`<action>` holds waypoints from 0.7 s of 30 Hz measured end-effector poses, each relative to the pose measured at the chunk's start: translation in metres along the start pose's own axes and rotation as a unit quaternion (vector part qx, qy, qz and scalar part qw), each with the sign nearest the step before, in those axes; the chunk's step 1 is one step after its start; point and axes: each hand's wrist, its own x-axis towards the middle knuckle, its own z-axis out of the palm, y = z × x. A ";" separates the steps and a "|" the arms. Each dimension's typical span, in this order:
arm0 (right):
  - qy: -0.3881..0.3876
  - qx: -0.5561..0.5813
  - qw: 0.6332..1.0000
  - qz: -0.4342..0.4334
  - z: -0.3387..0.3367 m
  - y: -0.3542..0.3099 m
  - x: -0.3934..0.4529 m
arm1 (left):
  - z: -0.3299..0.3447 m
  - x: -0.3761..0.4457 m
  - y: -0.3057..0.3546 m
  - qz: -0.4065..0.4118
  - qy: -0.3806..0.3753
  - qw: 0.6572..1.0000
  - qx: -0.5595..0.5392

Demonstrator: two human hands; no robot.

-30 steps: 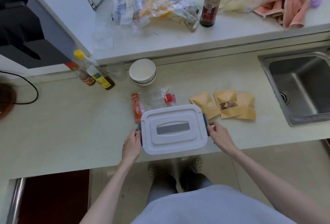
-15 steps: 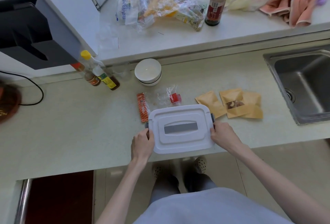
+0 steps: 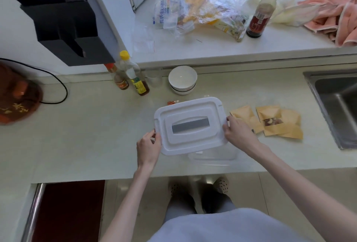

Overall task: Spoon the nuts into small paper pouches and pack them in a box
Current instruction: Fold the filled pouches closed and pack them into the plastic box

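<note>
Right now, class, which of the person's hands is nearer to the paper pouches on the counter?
Right. The right hand, holding the lid's right edge, sits just beside the paper pouches; the left hand holds the lid's far edge.

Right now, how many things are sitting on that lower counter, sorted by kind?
Paper pouches: 3
Bottles: 2
Stacked white bowls, as one stack: 1
Clear box: 1, its lid lifted in both hands
Total: 7
</note>
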 end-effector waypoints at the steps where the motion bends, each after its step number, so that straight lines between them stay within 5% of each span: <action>1: -0.003 0.005 1.000 -0.009 0.006 -0.015 0.004 | -0.009 0.002 -0.010 -0.016 0.014 1.000 -0.015; 11: -0.119 0.043 0.990 -0.062 0.099 -0.165 0.013 | -0.098 0.015 -0.120 -0.182 0.141 0.970 -0.077; 21: -0.275 0.055 0.955 0.092 0.177 -0.175 0.015 | -0.096 0.026 -0.181 -0.271 -0.023 0.960 -0.068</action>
